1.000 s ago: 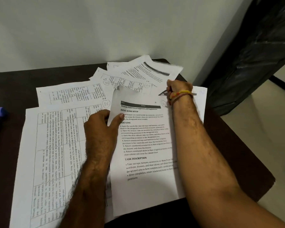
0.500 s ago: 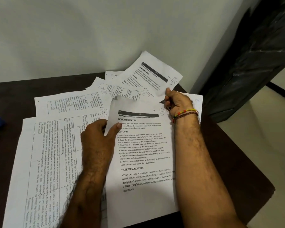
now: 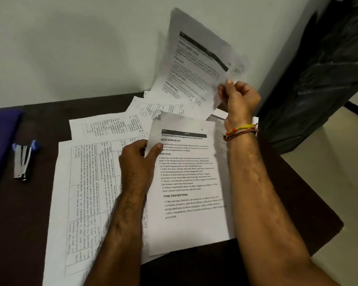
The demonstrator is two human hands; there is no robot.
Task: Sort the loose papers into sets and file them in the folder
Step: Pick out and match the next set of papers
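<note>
Right hand (image 3: 239,98) pinches the lower corner of a printed sheet (image 3: 196,65), lifted upright above the dark table (image 3: 310,195) near the wall. Left hand (image 3: 137,159) grips the left edge of a text page (image 3: 190,182), thumb on top, page slightly raised over loose papers (image 3: 87,193) with tables. Purple folder (image 3: 0,141) at far left; stapler (image 3: 24,159) just beside it, apart from the papers
</note>
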